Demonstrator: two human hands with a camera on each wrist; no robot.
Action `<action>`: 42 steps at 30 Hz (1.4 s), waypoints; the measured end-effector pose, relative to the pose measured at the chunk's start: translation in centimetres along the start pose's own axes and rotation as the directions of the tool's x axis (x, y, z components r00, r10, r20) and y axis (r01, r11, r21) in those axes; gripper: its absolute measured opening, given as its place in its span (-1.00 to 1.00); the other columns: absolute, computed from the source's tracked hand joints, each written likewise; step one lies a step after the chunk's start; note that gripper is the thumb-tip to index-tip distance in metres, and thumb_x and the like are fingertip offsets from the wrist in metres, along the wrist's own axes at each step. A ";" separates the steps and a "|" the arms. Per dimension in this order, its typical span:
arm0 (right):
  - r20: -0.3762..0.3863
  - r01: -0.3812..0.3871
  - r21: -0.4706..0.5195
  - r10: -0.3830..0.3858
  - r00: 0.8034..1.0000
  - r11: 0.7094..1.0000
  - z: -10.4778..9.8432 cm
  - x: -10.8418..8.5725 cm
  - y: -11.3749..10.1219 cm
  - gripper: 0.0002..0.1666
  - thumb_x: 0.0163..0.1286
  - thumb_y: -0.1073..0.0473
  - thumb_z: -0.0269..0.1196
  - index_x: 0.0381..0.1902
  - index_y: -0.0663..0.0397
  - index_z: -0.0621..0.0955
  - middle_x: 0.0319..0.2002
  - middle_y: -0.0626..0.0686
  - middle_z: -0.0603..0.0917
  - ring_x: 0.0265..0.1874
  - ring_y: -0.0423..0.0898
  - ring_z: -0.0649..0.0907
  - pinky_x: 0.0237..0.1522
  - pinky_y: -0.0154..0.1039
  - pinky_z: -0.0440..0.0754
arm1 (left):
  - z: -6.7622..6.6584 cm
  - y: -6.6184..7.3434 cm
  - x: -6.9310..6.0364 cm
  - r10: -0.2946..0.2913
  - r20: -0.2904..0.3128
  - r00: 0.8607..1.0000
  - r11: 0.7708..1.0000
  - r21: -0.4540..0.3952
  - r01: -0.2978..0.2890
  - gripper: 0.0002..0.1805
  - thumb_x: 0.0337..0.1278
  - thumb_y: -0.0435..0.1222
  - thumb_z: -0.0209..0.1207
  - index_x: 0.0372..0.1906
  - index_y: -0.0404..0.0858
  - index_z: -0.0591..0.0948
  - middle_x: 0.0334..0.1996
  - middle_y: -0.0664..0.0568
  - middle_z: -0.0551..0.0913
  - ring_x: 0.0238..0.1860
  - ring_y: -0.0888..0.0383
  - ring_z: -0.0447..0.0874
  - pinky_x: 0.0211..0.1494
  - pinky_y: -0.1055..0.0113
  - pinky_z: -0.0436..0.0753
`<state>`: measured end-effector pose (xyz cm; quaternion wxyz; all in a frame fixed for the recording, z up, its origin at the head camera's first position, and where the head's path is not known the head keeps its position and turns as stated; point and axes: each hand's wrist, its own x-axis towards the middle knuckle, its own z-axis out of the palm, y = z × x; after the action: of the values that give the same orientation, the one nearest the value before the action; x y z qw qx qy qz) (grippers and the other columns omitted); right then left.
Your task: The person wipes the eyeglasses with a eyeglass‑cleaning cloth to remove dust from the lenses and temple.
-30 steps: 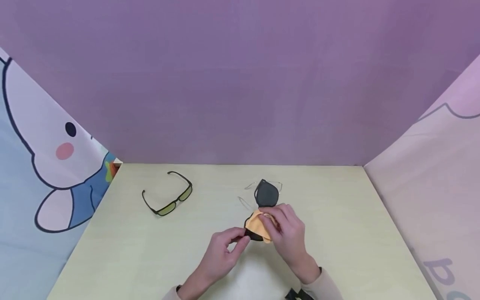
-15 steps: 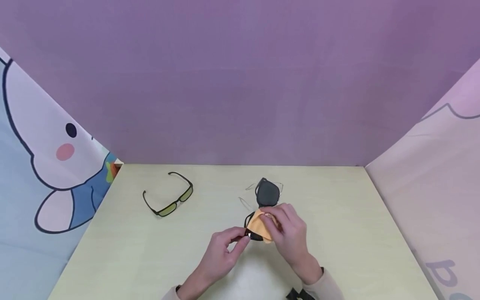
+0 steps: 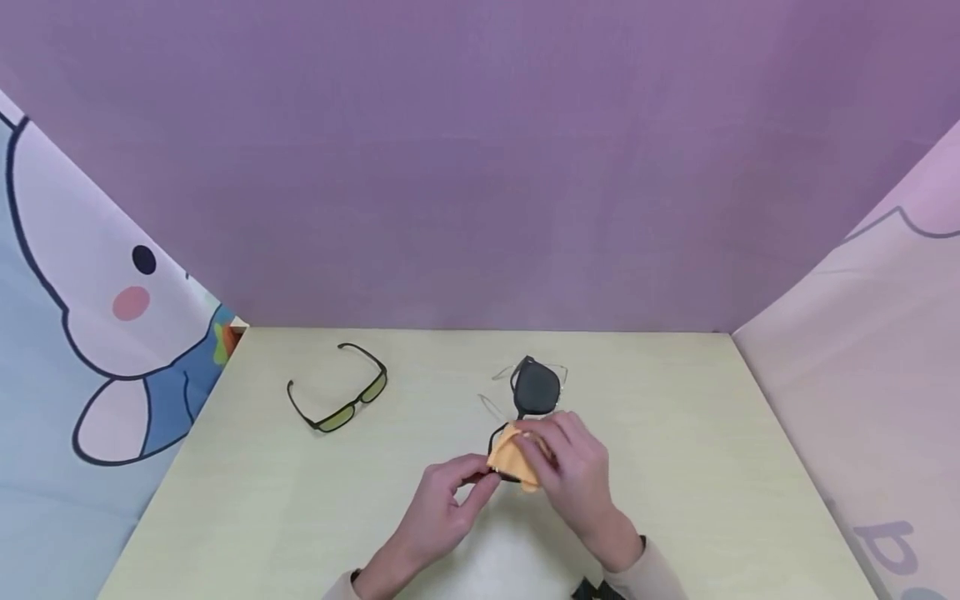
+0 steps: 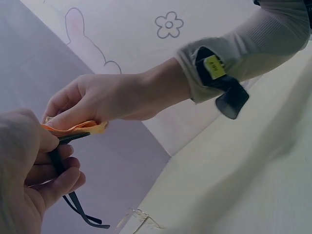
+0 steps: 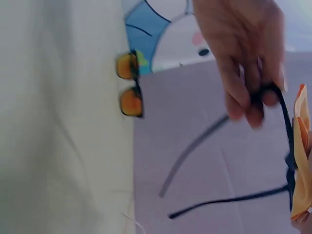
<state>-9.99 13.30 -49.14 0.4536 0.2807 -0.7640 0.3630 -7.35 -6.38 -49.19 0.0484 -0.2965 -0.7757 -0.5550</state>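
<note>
In the head view, my left hand (image 3: 450, 496) pinches the near end of a pair of black sunglasses (image 3: 537, 389) by thumb and fingertips. The sunglasses are held above the table with one dark lens uncovered. My right hand (image 3: 573, 467) holds an orange cloth (image 3: 512, 460) folded over the near lens and hides part of the frame. In the right wrist view, the cloth (image 5: 301, 180) lies flat against the front of the sunglasses (image 5: 229, 199), whose temples are unfolded. The left wrist view shows the right thumb on top of the cloth (image 4: 83, 128).
Dark-framed glasses with yellowish lenses (image 3: 337, 418) lie unfolded on the left of the pale table (image 3: 247, 517). Thin wire-framed glasses (image 3: 489, 405) lie behind the sunglasses, partly hidden. A purple backdrop (image 3: 480, 167) stands behind. A black strap (image 4: 231, 100) hangs from the right sleeve.
My right hand has shifted the cloth slightly down and left, so it covers more of the near lens. My left hand keeps its place on the sunglasses.
</note>
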 end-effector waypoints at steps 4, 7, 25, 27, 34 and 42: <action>0.001 -0.021 -0.007 0.021 1.000 1.000 -0.2 0.1 0.4 -0.70 0.54 0.01 0.26 -0.23 0.12 0.76 -0.39 -0.04 0.64 -0.48 -0.19 0.49 -0.53 -0.50 0.45 | 0.0 0.0 0.0 -0.003 -0.001 1.000 1.000 -0.009 0.003 -0.87 0.43 -0.40 0.20 -0.11 -0.24 0.74 -0.25 0.02 0.80 -0.25 0.26 0.74 -0.16 0.36 0.77; 0.007 0.077 0.012 -0.077 0.997 0.997 0.1 -0.2 -0.2 -0.71 0.53 0.04 0.27 -0.24 0.13 0.77 -0.41 -0.04 0.64 -0.50 -0.19 0.51 -0.52 -0.51 0.48 | 0.0 0.0 -0.1 0.013 0.004 1.000 1.000 -0.003 -0.013 -0.81 0.32 -0.51 0.22 -0.08 -0.26 0.74 -0.20 -0.02 0.81 -0.20 0.22 0.78 -0.11 0.32 0.78; 0.028 0.126 0.039 -0.127 0.992 0.991 0.1 -0.2 -0.2 -0.73 0.52 0.06 0.28 -0.23 0.12 0.79 -0.43 -0.06 0.64 -0.51 -0.22 0.51 -0.51 -0.54 0.46 | 0.1 -0.1 -0.1 0.010 -0.006 1.000 1.000 0.011 -0.010 -0.74 0.25 -0.56 0.23 -0.05 -0.26 0.73 -0.15 0.01 0.81 -0.16 0.22 0.78 -0.08 0.30 0.79; 0.035 0.168 0.049 -0.170 0.985 0.985 0.2 -0.2 -0.4 -0.74 0.52 0.07 0.29 -0.23 0.12 0.79 -0.43 -0.06 0.64 -0.51 -0.21 0.53 -0.49 -0.53 0.50 | 0.0 -0.2 0.0 0.024 -0.011 1.000 1.000 0.006 -0.023 -0.67 0.16 -0.63 0.23 -0.04 -0.28 0.72 -0.13 -0.04 0.81 -0.14 0.18 0.79 -0.06 0.28 0.79; 0.026 0.022 0.016 -0.022 0.999 1.000 -0.3 0.5 0.7 -0.70 0.53 0.02 0.27 -0.22 0.13 0.77 -0.41 -0.05 0.65 -0.52 -0.22 0.47 -0.54 -0.53 0.40 | 0.1 -0.1 0.0 -0.022 -0.005 1.000 1.000 0.000 0.022 -0.87 0.44 -0.39 0.20 -0.10 -0.26 0.75 -0.26 0.02 0.80 -0.27 0.31 0.71 -0.19 0.36 0.76; 0.042 0.163 0.080 -0.167 0.985 0.983 0.1 -0.1 -0.1 -0.74 0.52 0.09 0.28 -0.23 0.15 0.78 -0.42 -0.05 0.65 -0.52 -0.22 0.51 -0.49 -0.56 0.47 | -0.1 -0.2 0.0 -0.024 -0.011 1.000 1.000 -0.016 0.023 -0.75 0.27 -0.57 0.20 -0.05 -0.31 0.73 -0.15 -0.05 0.81 -0.16 0.20 0.77 -0.06 0.29 0.78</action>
<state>-9.90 13.19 -49.23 0.4522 0.3687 -0.7348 0.3459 -7.49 -6.50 -49.29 0.0438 -0.2846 -0.7743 -0.5636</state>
